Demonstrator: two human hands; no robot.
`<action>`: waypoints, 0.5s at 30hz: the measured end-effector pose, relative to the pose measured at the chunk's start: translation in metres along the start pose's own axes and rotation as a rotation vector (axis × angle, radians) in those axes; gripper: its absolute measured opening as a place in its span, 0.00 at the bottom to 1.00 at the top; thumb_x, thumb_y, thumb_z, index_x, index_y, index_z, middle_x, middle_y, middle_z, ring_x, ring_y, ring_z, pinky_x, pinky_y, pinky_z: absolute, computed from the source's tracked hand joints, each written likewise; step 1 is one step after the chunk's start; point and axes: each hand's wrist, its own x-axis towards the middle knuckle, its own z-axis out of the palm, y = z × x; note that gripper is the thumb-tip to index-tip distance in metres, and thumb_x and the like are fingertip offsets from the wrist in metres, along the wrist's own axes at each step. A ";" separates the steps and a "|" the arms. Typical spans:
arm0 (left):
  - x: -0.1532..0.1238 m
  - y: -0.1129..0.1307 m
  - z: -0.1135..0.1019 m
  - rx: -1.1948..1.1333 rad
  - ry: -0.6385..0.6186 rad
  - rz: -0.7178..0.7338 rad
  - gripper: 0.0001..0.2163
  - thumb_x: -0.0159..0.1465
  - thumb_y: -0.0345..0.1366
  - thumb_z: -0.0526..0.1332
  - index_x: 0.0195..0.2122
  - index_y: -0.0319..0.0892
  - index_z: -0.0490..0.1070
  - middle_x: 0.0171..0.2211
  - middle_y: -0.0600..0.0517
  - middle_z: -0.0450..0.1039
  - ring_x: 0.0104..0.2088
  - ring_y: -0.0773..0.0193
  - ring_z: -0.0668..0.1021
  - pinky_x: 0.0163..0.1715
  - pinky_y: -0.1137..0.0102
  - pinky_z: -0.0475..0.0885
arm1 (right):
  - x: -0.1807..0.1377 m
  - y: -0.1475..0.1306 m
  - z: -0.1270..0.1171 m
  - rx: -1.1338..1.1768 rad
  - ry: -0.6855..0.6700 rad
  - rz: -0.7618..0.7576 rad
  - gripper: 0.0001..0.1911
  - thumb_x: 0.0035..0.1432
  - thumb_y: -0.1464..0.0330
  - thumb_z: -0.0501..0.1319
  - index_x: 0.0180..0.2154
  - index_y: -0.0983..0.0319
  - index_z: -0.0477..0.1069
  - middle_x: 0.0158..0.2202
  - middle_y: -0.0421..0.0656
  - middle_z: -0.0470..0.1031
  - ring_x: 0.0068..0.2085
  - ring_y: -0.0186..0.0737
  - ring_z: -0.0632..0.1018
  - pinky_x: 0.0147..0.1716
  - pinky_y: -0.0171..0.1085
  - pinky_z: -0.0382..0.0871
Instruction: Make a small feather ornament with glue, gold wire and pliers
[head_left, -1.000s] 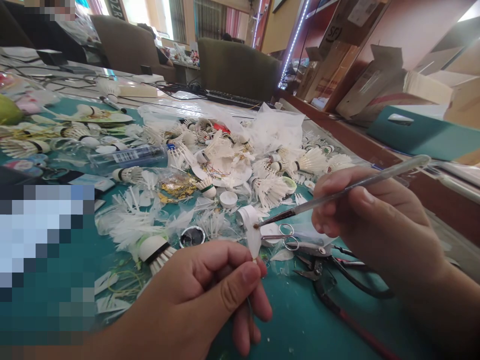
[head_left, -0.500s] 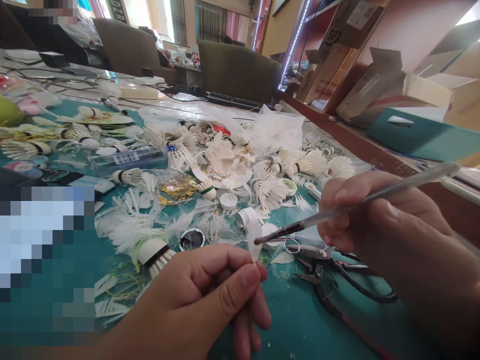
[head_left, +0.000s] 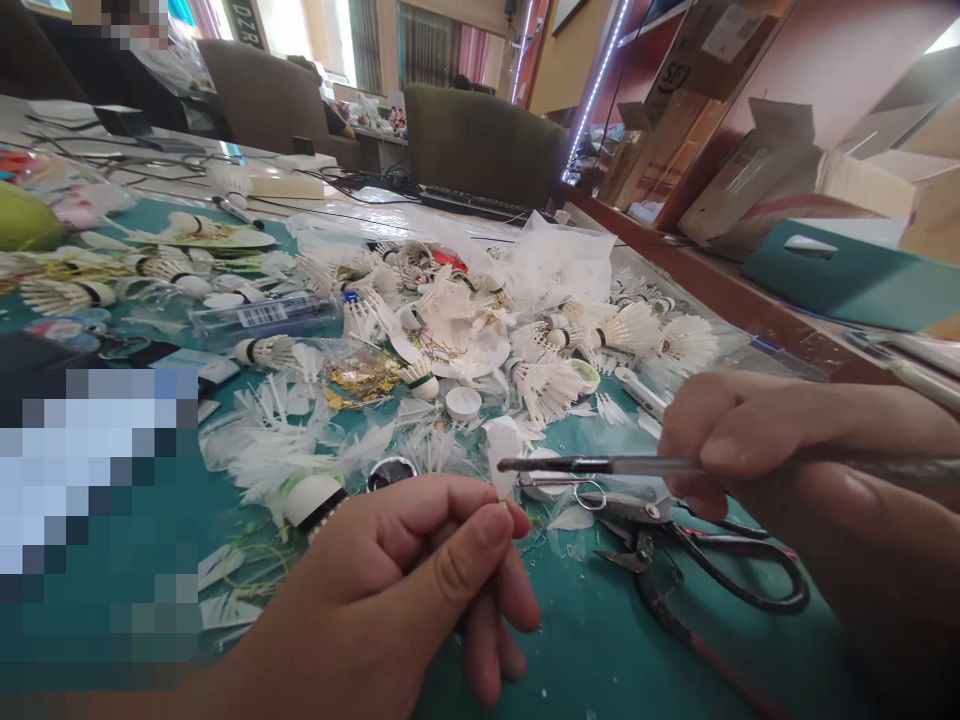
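A person's left hand (head_left: 420,590), at 6 o'clock in the head view, pinches the quill end of a small white feather (head_left: 506,485) between thumb and forefinger, the other fingers curled beneath. The feather stands upright above the fingertips, just over the teal table (head_left: 600,640). From 3 o'clock the right hand (head_left: 787,470) grips a slender brush (head_left: 615,465) like a pen. The brush lies almost level, and its dark tip meets the feather's upper part.

Directly under the brush lies a small pair of silver scissors (head_left: 585,492). At 4 o'clock from them rest large black-handled shears (head_left: 720,570), flat on the table. At 9 o'clock from the feather sits a round metal tin (head_left: 391,472), and beyond it a shuttlecock (head_left: 315,497) with a black band, close to the left hand's knuckles.

Towards 12 o'clock the table is heaped with loose white feathers and more shuttlecocks (head_left: 630,325) around a crumpled clear plastic bag (head_left: 555,260). A white cap (head_left: 463,402) and a packet of gold trimmings (head_left: 360,378) lie in the litter, with a clear tube (head_left: 262,315) at 10 o'clock. A teal box (head_left: 847,275) and cardboard cartons (head_left: 750,180) line the shelf at 2 o'clock. An olive chair (head_left: 480,140) stands behind a keyboard (head_left: 472,203) at the table's far edge.
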 end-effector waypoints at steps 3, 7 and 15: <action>-0.001 0.002 0.005 0.003 0.066 -0.006 0.17 0.61 0.52 0.81 0.30 0.44 0.85 0.23 0.57 0.86 0.19 0.75 0.81 0.20 0.84 0.72 | 0.002 -0.002 0.000 -0.024 -0.034 0.020 0.10 0.75 0.62 0.66 0.51 0.51 0.87 0.36 0.41 0.82 0.34 0.40 0.81 0.33 0.39 0.77; -0.004 0.007 0.013 0.042 0.135 -0.005 0.20 0.59 0.54 0.82 0.26 0.43 0.84 0.21 0.57 0.84 0.17 0.75 0.79 0.20 0.83 0.72 | 0.004 -0.005 0.005 -0.068 -0.003 0.050 0.09 0.73 0.63 0.68 0.47 0.52 0.89 0.36 0.43 0.83 0.33 0.40 0.81 0.32 0.39 0.78; -0.002 0.008 0.010 0.062 0.118 -0.015 0.19 0.61 0.54 0.81 0.26 0.44 0.84 0.18 0.58 0.80 0.19 0.72 0.80 0.25 0.80 0.78 | 0.009 -0.004 0.002 -0.114 -0.040 0.038 0.09 0.72 0.64 0.69 0.47 0.52 0.90 0.36 0.44 0.85 0.32 0.41 0.82 0.31 0.39 0.80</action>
